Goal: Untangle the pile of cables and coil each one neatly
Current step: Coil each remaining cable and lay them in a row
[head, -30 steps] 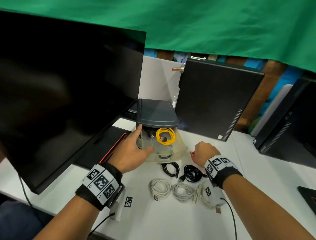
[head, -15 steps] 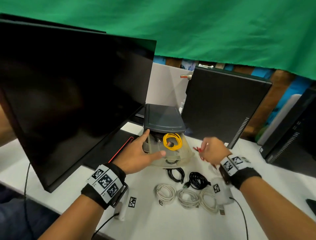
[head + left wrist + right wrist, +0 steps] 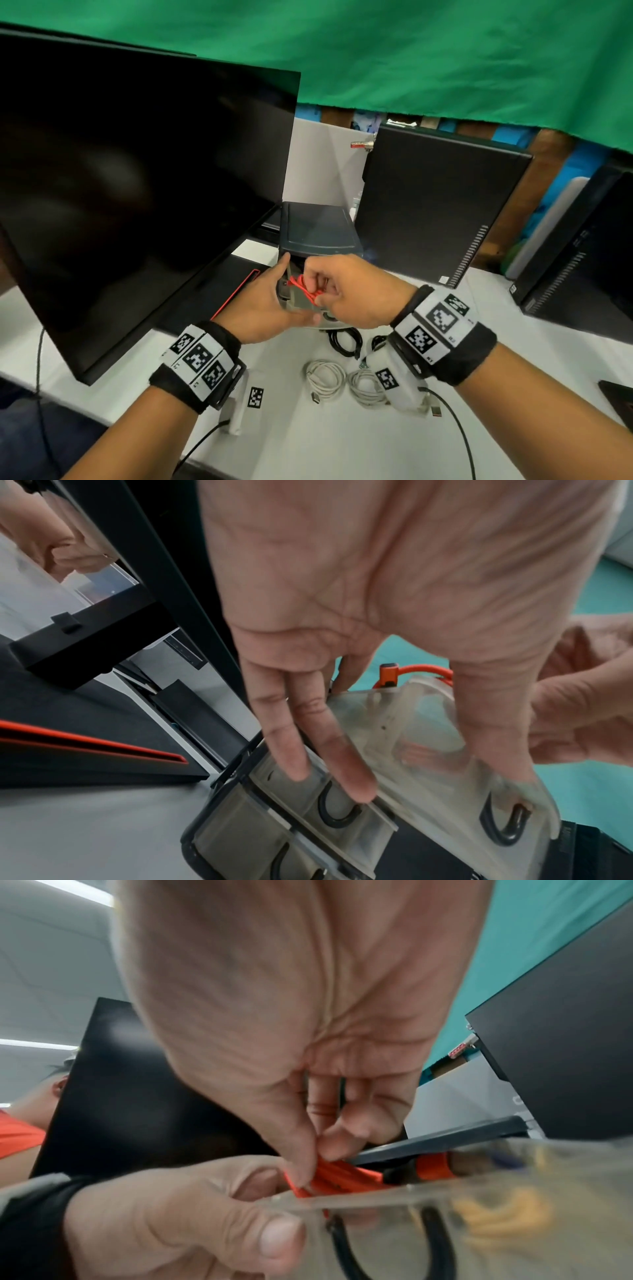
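Note:
A small drawer unit (image 3: 318, 229) with a dark top stands at the back of the white table. My left hand (image 3: 274, 303) grips its translucent drawer (image 3: 297, 303), pulled out and tilted; its fingers (image 3: 301, 737) lie along one wall, with the thumb on the other. My right hand (image 3: 325, 291) pinches a coiled red cable (image 3: 301, 284) just over the drawer's opening. The yellow cable (image 3: 496, 1213) shows blurred through the drawer wall. Two white coils (image 3: 325, 377) and a black coil (image 3: 344, 342) lie on the table in front; my right wrist hides others.
A large dark monitor (image 3: 137, 188) fills the left, its base (image 3: 236, 298) edged in red. A black computer tower (image 3: 442, 212) stands behind the unit and another (image 3: 582, 257) at the right. Bare table (image 3: 325, 442) lies nearest me. A person in orange (image 3: 17, 1134) sits beyond the monitor.
My right hand has moved left from beside the drawer to above it, carrying the red cable. It now hides the yellow coil in the head view. My left hand keeps its hold.

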A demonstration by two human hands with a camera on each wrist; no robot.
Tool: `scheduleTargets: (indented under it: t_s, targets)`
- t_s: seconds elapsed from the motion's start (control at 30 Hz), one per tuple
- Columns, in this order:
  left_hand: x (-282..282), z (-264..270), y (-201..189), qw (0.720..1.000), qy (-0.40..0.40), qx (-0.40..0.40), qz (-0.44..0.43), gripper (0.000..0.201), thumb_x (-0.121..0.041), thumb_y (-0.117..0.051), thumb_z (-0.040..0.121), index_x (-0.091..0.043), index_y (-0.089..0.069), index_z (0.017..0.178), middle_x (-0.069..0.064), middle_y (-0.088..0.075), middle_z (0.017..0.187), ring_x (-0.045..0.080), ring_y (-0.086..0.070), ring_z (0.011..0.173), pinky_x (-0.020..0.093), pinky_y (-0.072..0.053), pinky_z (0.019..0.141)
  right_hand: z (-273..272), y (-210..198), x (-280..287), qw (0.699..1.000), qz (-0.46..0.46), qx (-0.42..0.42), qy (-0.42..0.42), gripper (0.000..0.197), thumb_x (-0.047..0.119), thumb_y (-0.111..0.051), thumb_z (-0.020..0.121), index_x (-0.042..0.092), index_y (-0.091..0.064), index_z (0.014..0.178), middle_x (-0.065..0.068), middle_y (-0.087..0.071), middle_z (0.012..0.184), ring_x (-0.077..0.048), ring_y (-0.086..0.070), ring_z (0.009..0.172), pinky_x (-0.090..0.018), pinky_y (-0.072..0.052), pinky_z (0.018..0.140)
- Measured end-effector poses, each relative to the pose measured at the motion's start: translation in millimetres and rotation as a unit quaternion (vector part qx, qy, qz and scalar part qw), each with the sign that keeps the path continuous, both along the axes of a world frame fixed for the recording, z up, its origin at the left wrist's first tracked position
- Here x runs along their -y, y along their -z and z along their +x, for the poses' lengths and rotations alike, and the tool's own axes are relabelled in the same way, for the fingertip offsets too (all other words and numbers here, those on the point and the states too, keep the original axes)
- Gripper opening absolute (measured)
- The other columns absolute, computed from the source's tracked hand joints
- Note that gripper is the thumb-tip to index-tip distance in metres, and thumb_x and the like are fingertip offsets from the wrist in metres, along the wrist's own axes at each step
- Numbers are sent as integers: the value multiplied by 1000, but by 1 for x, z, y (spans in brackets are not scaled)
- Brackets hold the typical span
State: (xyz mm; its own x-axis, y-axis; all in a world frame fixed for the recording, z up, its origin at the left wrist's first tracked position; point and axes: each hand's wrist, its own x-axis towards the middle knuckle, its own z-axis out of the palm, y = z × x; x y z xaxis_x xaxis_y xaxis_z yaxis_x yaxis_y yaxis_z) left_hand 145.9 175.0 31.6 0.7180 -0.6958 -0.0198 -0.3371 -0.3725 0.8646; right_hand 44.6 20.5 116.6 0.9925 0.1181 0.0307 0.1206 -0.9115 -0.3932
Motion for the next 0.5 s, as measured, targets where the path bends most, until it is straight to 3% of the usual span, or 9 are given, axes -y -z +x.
scheduleTargets:
  t_s: [0.1, 0.2, 0.27, 0.33, 0.4, 0.5]
  targets:
    - [0, 1, 2, 1000, 7, -1, -6, 143, -75, -87, 42, -43, -9, 158, -16, -46, 149, 21, -61, 123, 41, -46, 109, -1, 2, 1, 1000, 5, -2, -2, 19, -3, -63, 86, 15, -59, 90, 7, -58, 68, 2, -50, 53, -20, -41, 52]
    - [1, 2, 2, 1000, 11, 11, 6, 144, -78, -84, 42, -40, -9, 158, -14, -43, 154, 13, -51, 133, 39, -41, 113, -1, -3, 8, 1000, 5, -24, 2, 26, 4, -64, 91, 22, -56, 108, 5, -66, 85, -1, -54, 61, -25, -51, 60]
    - [2, 1, 0, 1000, 10, 15, 12, 141, -77, -84, 44, -41, -9, 158, -15, -45, 151, 9, -54, 129, 36, -44, 111, 1, -3, 15, 999, -19, -15, 23, 25, 7, -63, 91, 24, -61, 109, 7, -67, 83, -3, -57, 65, -28, -53, 66]
    - [3, -2, -1, 1000, 11, 19, 22, 137, -71, -85, 52, -41, -5, 158, -19, -39, 151, 17, -61, 120, 35, -48, 106, 4, 1, 18, 997, -57, 16, 50, 19, 8, -63, 90, 23, -68, 101, 8, -66, 75, -3, -55, 65, -33, -54, 70]
    - [3, -4, -1, 999, 20, 27, 28, 130, -68, -83, 58, -42, -4, 157, -18, -34, 155, 26, -60, 123, 37, -47, 107, 6, 10, 16, 996, -56, 36, 65, 15, 9, -64, 88, 21, -70, 95, 9, -64, 68, -2, -55, 62, -33, -53, 71]
    - [5, -5, 3, 999, 29, 42, 14, 118, -62, -84, 63, -46, -12, 156, -14, -33, 159, 34, -55, 129, 46, -44, 110, 10, 23, 10, 997, -49, 32, 50, 11, 11, -67, 87, 21, -67, 92, 5, -70, 72, -10, -64, 73, -35, -53, 77]
